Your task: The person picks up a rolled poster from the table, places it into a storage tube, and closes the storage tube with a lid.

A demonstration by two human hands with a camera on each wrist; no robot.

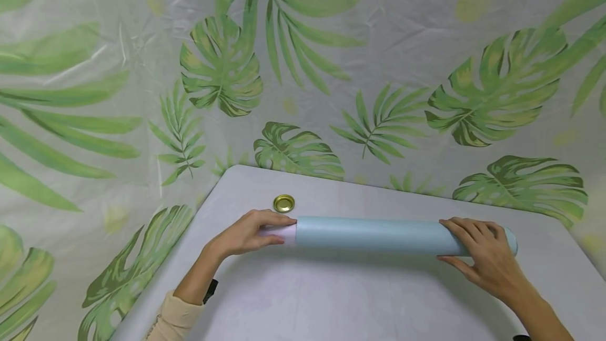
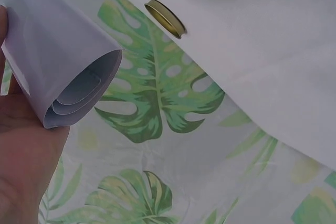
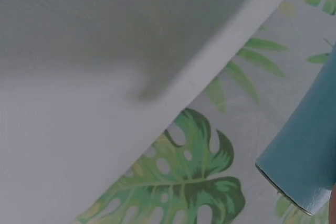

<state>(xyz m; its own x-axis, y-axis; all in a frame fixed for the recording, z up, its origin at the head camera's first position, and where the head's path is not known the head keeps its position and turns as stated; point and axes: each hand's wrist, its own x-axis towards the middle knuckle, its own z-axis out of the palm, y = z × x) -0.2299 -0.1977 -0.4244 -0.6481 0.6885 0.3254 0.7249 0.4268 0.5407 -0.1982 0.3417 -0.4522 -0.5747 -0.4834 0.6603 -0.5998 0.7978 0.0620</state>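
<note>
A light blue cardboard tube (image 1: pixel 369 234) lies level across the head view, with its shadow on the table below. My right hand (image 1: pixel 483 254) grips it near the right end, thumb below and fingers over the top. Out of its left end comes a roll of white paper (image 1: pixel 283 233), which my left hand (image 1: pixel 246 233) holds between thumb and fingers. The left wrist view shows the paper roll (image 2: pixel 63 45) from its open end, several curled layers inside. In the right wrist view, the tube's end (image 3: pixel 299 177) points down at the right edge.
A gold metal lid (image 1: pixel 284 203) lies on the white table (image 1: pixel 360 299), just behind the left hand. Beyond the table's far edge hangs a grey sheet (image 1: pixel 393 62) with a green leaf print, which continues along the left side.
</note>
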